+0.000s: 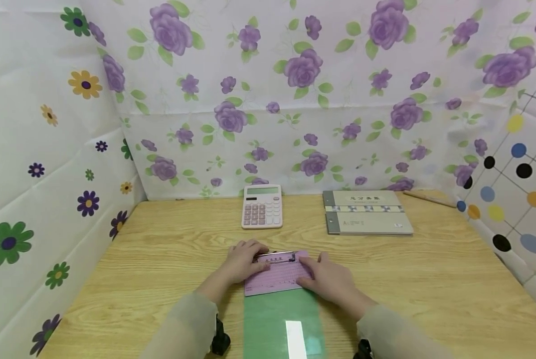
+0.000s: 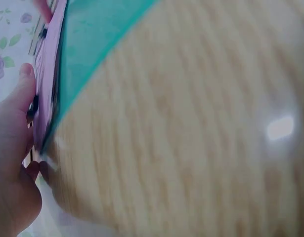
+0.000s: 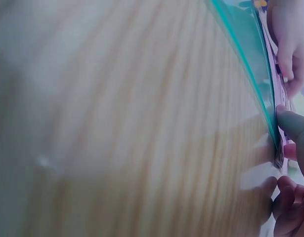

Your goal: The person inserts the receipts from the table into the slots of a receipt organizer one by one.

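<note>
A stack of pink printed forms (image 1: 274,279) lies on the upper part of a green see-through clipboard (image 1: 276,319). A metal clip (image 1: 276,257) with dark ends crosses the top of the stack. My left hand (image 1: 243,262) holds the upper left side, its thumb over the paper and its other fingers around the clip's left end. At the right edge, my right hand (image 1: 332,279) grips the stack, thumb on the near part and forefinger by the upper corner. Both wrist views show the pink forms (image 2: 48,74) edge-on above the green clipboard (image 3: 240,44); the far fingertips are partly hidden.
Behind the hands stands a white and pink calculator (image 1: 262,207). To its right lies a grey-and-beige account book (image 1: 368,224), with a pen (image 1: 429,198) beyond it. Patterned cloth walls (image 1: 268,144) border the wooden table (image 1: 169,234) on three sides.
</note>
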A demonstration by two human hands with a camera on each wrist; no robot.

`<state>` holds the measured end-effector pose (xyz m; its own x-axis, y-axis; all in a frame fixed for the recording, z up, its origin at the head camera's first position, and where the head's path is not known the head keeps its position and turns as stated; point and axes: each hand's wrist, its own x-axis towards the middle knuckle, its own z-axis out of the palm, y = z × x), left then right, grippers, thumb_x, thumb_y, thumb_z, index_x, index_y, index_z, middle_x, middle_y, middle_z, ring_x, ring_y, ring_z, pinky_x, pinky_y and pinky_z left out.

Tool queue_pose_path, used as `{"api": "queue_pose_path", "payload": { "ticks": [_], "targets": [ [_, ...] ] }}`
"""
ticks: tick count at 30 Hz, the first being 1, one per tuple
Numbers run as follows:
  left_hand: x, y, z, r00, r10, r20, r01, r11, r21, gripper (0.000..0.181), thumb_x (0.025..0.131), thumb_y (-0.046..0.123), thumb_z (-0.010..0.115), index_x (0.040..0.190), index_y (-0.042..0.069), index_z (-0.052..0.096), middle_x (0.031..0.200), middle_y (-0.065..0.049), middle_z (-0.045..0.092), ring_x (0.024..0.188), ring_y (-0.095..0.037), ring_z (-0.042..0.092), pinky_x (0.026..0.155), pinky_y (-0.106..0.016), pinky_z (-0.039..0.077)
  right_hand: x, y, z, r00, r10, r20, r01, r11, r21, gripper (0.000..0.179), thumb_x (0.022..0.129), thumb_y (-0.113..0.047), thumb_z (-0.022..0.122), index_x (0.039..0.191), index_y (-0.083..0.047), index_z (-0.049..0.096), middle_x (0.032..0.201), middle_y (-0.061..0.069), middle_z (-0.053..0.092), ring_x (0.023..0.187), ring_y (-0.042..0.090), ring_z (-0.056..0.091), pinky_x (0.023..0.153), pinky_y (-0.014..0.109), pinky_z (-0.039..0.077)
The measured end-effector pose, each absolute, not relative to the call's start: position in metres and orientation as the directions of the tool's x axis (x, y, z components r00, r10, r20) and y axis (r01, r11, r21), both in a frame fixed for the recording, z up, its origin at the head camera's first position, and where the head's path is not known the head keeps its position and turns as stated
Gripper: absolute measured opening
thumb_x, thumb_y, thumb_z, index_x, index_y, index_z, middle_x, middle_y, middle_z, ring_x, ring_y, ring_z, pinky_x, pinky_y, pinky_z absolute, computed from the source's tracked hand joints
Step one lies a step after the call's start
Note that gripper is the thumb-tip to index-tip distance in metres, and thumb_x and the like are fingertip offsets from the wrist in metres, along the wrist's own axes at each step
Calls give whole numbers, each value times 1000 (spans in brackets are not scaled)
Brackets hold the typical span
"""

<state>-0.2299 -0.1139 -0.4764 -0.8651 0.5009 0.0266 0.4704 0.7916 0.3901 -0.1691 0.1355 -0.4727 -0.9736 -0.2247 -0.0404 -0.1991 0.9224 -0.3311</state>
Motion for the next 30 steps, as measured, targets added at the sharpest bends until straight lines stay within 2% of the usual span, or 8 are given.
{"api": "queue_pose_path", "payload": {
  "ticks": [8,16,22,26,30],
  "targets": [
    [-229,-120,-477,-870,494,14,456,793,405,52,84,52,62,127,22,56,125,4,52,115,-22,43,92,-49,28,-163,168,-475,-982,-187,-35,-166,932,-322,64,78,-59,65,133,-27,54,86,5,42,58,19,42,47,33,32],
    [-228,-122,-477,-868,495,29,460,782,420,48,86,48,62,125,20,57,122,3,54,114,-23,44,92,-49,29,-160,190,-474,-987,-156,-49,-131,934,-332,65,79,-59,65,132,-24,55,83,3,40,60,18,39,49,32,30],
    [-227,-127,-478,-875,483,44,450,776,441,50,86,46,63,126,17,57,122,2,54,115,-22,45,98,-49,28,-159,199,-472,-987,-145,-65,-115,935,-336,66,79,-60,63,134,-24,54,85,4,40,60,18,40,49,32,30],
    [-227,-137,-475,-900,425,90,423,808,410,49,87,45,63,126,16,57,120,0,55,113,-23,47,98,-50,29,-161,209,-469,-988,-143,-61,-109,917,-384,67,83,-61,58,136,-21,50,97,9,48,69,22,50,54,37,39],
    [-229,-152,-467,-933,344,105,358,860,364,55,90,47,59,132,12,51,126,-5,55,119,-27,46,100,-54,26,-169,238,-461,-991,-131,-5,-118,910,-398,68,91,-57,49,140,-12,42,116,23,49,88,35,58,65,50,47]
  ]
}}
